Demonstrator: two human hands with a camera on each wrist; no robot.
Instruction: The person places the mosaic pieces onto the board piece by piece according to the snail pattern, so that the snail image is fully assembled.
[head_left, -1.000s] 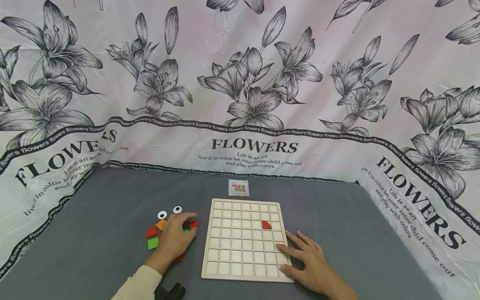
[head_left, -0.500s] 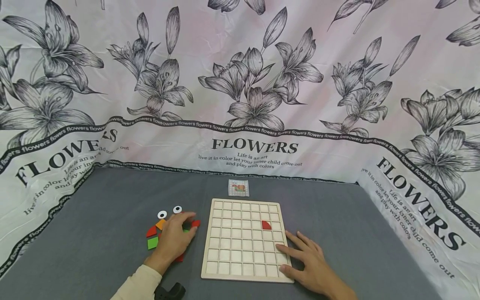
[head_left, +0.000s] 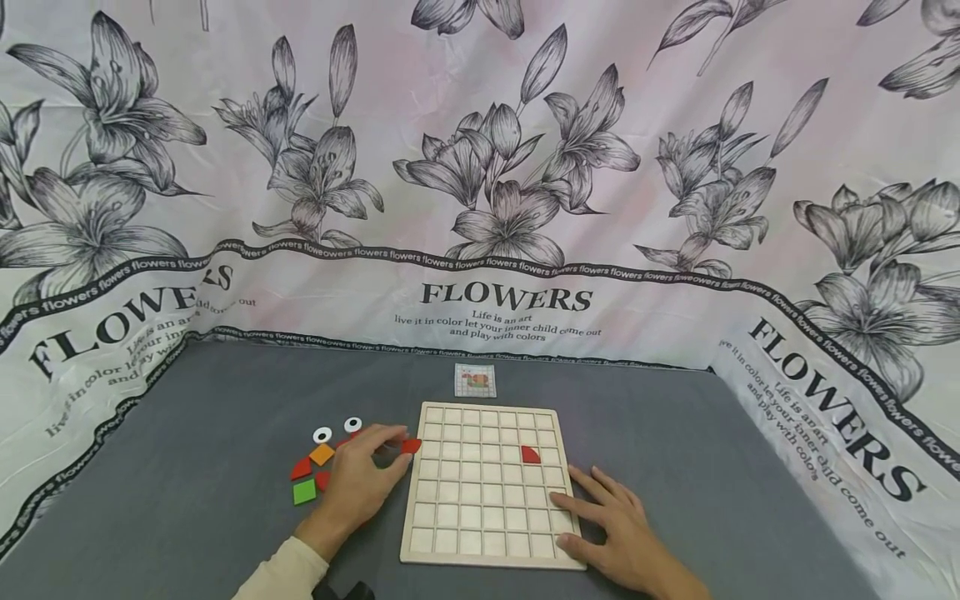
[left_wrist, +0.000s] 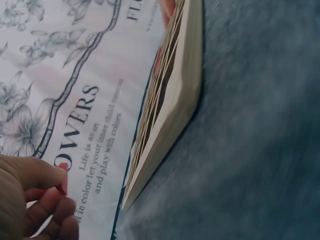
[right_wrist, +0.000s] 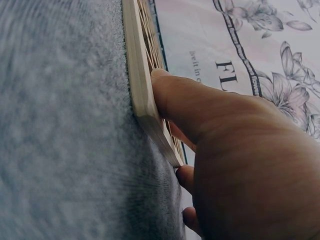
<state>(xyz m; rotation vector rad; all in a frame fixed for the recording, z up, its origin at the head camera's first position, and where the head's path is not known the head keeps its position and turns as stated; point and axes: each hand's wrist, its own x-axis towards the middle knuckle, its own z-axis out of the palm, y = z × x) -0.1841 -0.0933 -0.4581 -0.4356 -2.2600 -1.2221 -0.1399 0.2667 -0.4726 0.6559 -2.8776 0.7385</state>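
Observation:
My left hand [head_left: 362, 479] pinches a red tile [head_left: 411, 446] between thumb and fingers, right by the left edge of a wooden grid board [head_left: 459, 492]. In the left wrist view the tile [left_wrist: 64, 178] shows edge-on at the fingertips. A red quarter-round tile [head_left: 530, 455] lies in a cell on the board's right side. My right hand [head_left: 618, 529] rests on the board's right edge with fingers spread. The right wrist view shows its thumb [right_wrist: 175, 97] on the board's rim [right_wrist: 136, 65]; the other fingers are partly hidden there.
Left of the board lie a green square tile [head_left: 303, 492], an orange tile [head_left: 322, 454], a red tile [head_left: 301, 469] and two white eye discs [head_left: 352, 425], partly behind my left hand. A small picture card [head_left: 475, 381] lies beyond the board on the grey cloth [head_left: 630, 417].
My left hand has moved right from the loose tiles to the board's edge, carrying the red tile. The right hand stays at the board. The head view has shifted slightly.

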